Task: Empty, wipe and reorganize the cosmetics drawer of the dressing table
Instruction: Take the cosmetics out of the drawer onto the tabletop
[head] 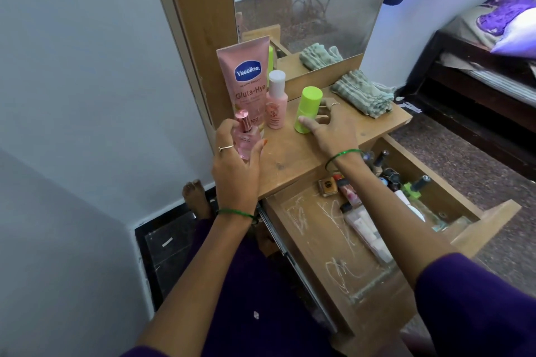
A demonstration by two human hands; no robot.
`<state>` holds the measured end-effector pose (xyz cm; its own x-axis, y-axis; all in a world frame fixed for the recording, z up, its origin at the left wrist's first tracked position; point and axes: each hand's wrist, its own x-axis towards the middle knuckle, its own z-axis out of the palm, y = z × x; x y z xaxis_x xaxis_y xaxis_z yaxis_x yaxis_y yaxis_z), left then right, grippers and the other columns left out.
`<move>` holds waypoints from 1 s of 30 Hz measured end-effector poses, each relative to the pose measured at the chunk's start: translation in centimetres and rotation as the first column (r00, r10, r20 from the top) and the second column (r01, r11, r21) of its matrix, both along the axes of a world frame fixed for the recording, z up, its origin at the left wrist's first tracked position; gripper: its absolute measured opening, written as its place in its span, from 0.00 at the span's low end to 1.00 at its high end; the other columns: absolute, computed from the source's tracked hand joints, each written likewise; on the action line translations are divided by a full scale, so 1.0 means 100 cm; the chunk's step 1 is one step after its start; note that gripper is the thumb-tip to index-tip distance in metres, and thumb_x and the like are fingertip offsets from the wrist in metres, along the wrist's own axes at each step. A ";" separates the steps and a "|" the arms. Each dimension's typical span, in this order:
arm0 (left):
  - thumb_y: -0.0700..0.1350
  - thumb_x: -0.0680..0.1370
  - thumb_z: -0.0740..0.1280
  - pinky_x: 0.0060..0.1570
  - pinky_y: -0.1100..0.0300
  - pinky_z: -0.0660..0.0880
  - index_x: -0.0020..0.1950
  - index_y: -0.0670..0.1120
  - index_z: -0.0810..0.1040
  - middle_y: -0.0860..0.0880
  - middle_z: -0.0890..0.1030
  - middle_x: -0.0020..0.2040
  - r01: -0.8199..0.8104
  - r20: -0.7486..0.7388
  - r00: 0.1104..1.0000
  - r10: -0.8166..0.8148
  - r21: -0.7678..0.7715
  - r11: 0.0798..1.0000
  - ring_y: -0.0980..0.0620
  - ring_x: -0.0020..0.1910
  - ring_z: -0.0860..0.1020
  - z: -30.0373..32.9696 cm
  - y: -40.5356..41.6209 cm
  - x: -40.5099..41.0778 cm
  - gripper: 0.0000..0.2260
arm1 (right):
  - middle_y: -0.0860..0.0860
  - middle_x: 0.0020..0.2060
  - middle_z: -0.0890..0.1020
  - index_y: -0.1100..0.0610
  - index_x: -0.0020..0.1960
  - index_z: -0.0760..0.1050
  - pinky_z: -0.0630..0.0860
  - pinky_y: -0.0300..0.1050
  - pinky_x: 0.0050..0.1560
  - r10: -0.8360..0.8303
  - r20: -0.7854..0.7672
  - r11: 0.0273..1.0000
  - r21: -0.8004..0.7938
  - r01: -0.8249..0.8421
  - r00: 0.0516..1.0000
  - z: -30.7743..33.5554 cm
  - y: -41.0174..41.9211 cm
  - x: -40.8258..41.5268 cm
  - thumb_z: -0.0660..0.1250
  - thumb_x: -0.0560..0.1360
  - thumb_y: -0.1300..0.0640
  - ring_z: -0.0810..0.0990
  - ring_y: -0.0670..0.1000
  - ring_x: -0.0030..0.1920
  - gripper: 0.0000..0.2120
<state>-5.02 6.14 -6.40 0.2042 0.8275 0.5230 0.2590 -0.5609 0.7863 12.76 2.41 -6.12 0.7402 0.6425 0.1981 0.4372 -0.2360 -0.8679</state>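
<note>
Emptying stage, judged from the layout — the drawer (pixel 304 229) is pulled out at 5 o'clock, its near half bare and scratched, with nail polishes and tubes (pixel 365 229) crowded along its far side.

To do this step well: stand each bottle upright and close to the row by the mirror (pixel 313 0), leaving tabletop (pixel 290 153) free for the rest; keep the folded cloth (pixel 362 93) at 2 o'clock reachable for wiping.

Left hand (pixel 236 165): fingers curled round a pink perfume bottle (pixel 243 136), held just in front of the Vaseline tube (pixel 246 81) (whether it touches the top, cannot tell).

Right hand (pixel 327 127): fingers loosely spread, thumb and fingertips against the lime-green bottle (pixel 308 110) standing right of the small pink bottle (pixel 277 101) — a light grip, possibly setting it down.
</note>
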 end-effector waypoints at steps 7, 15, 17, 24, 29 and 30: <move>0.43 0.72 0.74 0.49 0.49 0.79 0.59 0.53 0.62 0.53 0.75 0.55 -0.001 -0.009 1.000 0.001 0.006 1.000 0.48 0.53 0.79 -0.008 0.003 -0.002 0.24 | 0.51 0.50 0.79 0.57 0.59 0.73 0.73 0.39 0.46 0.001 -0.019 1.000 0.020 -0.001 1.000 -0.004 0.014 0.003 0.74 0.69 0.56 0.77 0.48 0.45 0.21; 0.42 0.71 0.74 0.54 0.58 0.77 0.60 0.53 0.62 0.51 0.74 0.58 0.011 -0.004 1.000 -0.011 0.023 1.000 0.52 0.56 0.77 -0.011 0.007 0.001 0.25 | 0.51 0.45 0.77 0.59 0.58 0.74 0.77 0.44 0.50 0.016 -0.039 0.998 0.065 -0.014 0.999 -0.009 0.032 -0.001 0.73 0.68 0.63 0.75 0.47 0.43 0.19; 0.42 0.71 0.74 0.54 0.61 0.75 0.60 0.54 0.61 0.54 0.72 0.58 0.009 -0.010 1.000 -0.009 0.031 0.999 0.54 0.56 0.76 -0.011 0.008 0.001 0.26 | 0.51 0.45 0.77 0.59 0.58 0.74 0.78 0.45 0.50 0.030 -0.044 0.998 0.064 -0.027 0.999 -0.010 0.034 -0.003 0.72 0.69 0.64 0.75 0.47 0.43 0.18; 0.43 0.71 0.74 0.52 0.76 0.70 0.61 0.54 0.60 0.56 0.69 0.57 0.025 0.005 1.000 -0.025 0.022 0.999 0.60 0.55 0.73 -0.012 0.011 0.001 0.28 | 0.52 0.44 0.77 0.59 0.57 0.74 0.78 0.45 0.50 0.074 0.014 0.997 0.009 -0.074 0.997 -0.011 0.032 0.003 0.71 0.69 0.65 0.75 0.48 0.43 0.17; 0.43 0.70 0.75 0.49 0.80 0.68 0.61 0.54 0.60 0.52 0.66 0.58 0.018 0.018 1.000 -0.019 0.053 0.998 0.58 0.56 0.71 -0.014 0.014 0.002 0.29 | 0.52 0.44 0.77 0.59 0.58 0.73 0.76 0.39 0.50 0.044 0.035 0.999 -0.023 -0.044 0.998 -0.001 -0.002 0.018 0.69 0.70 0.67 0.77 0.47 0.43 0.18; 0.43 0.70 0.75 0.49 0.79 0.69 0.61 0.54 0.60 0.51 0.66 0.58 0.017 0.020 1.000 -0.018 0.057 0.998 0.57 0.56 0.72 -0.014 0.014 0.002 0.29 | 0.51 0.43 0.78 0.59 0.58 0.73 0.77 0.41 0.52 0.019 0.043 1.000 -0.017 -0.018 0.999 0.003 -0.012 0.023 0.68 0.70 0.67 0.78 0.47 0.43 0.17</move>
<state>-4.81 7.53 -7.81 0.2072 0.7924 0.5737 0.2325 -0.6096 0.7579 15.02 1.21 -5.85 0.7192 0.6596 0.2185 0.4783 -0.2419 -0.8442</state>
